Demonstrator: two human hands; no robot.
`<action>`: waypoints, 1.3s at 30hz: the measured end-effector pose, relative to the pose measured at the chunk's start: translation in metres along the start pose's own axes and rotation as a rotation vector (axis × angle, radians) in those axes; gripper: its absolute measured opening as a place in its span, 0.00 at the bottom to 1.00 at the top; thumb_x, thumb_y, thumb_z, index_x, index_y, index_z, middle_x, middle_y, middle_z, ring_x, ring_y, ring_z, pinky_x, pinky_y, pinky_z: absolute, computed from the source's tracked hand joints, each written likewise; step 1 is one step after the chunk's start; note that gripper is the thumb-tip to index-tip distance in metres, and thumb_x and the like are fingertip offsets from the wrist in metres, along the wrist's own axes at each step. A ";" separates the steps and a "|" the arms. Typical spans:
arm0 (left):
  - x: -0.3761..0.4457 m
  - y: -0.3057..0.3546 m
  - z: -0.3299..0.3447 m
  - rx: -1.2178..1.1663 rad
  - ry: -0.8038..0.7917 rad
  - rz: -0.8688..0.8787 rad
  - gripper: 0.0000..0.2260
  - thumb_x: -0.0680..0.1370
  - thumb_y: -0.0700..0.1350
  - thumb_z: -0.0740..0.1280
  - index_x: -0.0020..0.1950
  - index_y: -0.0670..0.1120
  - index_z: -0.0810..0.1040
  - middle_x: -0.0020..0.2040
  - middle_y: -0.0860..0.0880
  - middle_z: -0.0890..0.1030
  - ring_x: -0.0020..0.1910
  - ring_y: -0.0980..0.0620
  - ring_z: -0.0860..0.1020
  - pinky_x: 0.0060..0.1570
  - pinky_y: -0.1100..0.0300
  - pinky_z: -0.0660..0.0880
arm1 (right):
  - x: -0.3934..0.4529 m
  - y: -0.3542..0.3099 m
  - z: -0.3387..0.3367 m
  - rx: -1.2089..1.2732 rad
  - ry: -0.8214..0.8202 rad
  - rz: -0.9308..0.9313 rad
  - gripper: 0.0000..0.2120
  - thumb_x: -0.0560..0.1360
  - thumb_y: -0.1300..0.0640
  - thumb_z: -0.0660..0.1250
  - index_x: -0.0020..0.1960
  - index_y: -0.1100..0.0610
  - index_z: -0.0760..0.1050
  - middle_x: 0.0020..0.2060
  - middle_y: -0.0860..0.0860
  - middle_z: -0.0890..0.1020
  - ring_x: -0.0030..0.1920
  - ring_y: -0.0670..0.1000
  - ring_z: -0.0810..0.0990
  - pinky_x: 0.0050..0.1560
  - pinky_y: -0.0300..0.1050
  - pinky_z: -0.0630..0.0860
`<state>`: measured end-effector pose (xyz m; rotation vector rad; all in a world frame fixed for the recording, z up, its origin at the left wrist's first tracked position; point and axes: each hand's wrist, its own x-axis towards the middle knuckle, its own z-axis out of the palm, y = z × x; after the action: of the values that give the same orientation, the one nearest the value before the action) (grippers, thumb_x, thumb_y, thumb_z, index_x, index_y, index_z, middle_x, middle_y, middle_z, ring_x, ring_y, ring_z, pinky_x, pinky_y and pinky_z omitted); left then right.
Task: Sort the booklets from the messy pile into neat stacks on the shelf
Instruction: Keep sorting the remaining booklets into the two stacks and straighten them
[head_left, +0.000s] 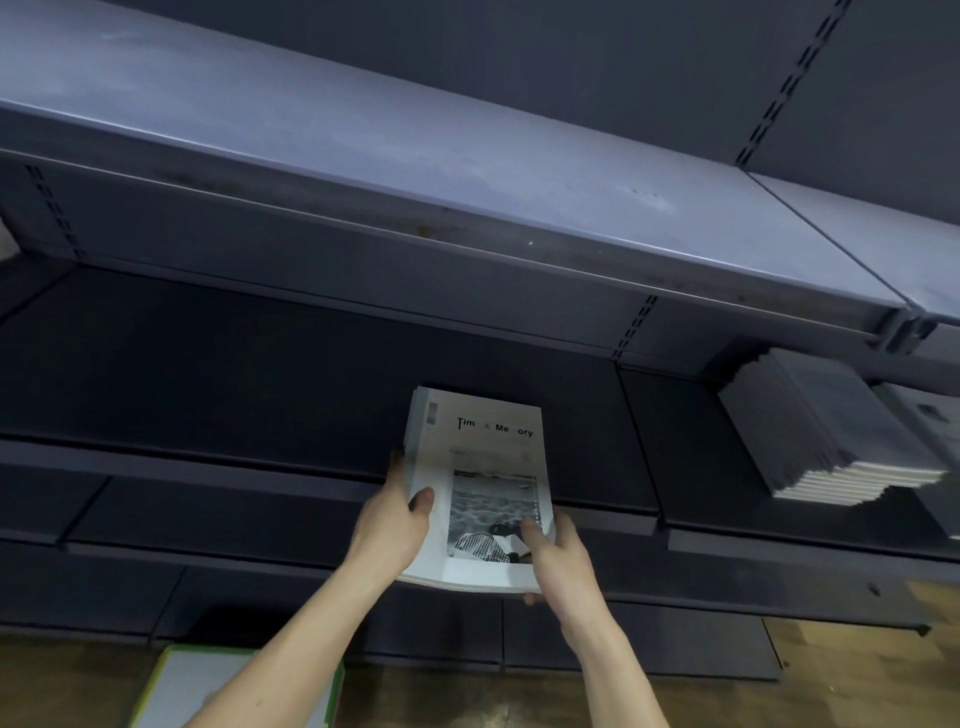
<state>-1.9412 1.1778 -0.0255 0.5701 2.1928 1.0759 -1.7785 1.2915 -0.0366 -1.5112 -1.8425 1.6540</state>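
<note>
Dark, smooth metal shelf (467, 171) slanting across upper frame. At right, squared booklet stack (831, 436). At centre, flat white glossy booklets (483, 483), gripped by left hand (395, 525) and right hand (556, 556), thumbs on cover.

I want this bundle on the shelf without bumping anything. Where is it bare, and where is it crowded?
Bare: the dark shelf left of the white booklets, and the stretch between them and the dark stack. Crowded: the far right, where that stack sits with more booklets beside it. Left hand and right hand grip the bundle.
</note>
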 end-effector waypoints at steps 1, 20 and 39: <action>-0.001 0.000 -0.001 -0.028 0.000 -0.002 0.29 0.84 0.51 0.58 0.81 0.51 0.48 0.73 0.46 0.70 0.62 0.47 0.76 0.48 0.61 0.72 | -0.002 0.002 0.002 -0.002 0.017 -0.004 0.25 0.81 0.47 0.62 0.75 0.52 0.63 0.64 0.50 0.76 0.54 0.53 0.79 0.30 0.39 0.76; -0.045 0.031 0.047 -0.141 -0.145 0.217 0.31 0.83 0.46 0.62 0.81 0.54 0.49 0.79 0.54 0.59 0.77 0.52 0.60 0.70 0.58 0.60 | -0.069 0.033 -0.049 0.181 0.368 -0.113 0.15 0.80 0.50 0.66 0.66 0.46 0.75 0.50 0.46 0.86 0.46 0.48 0.86 0.35 0.46 0.81; -0.165 0.130 0.215 -0.092 -0.234 0.467 0.30 0.82 0.47 0.62 0.80 0.56 0.51 0.74 0.57 0.67 0.69 0.56 0.70 0.68 0.52 0.71 | -0.147 0.109 -0.251 0.294 0.452 -0.299 0.16 0.80 0.57 0.67 0.63 0.39 0.74 0.50 0.36 0.83 0.51 0.38 0.82 0.42 0.29 0.76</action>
<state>-1.6610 1.2674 0.0344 1.1421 1.8395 1.2611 -1.4730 1.3041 0.0187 -1.2790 -1.4295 1.2519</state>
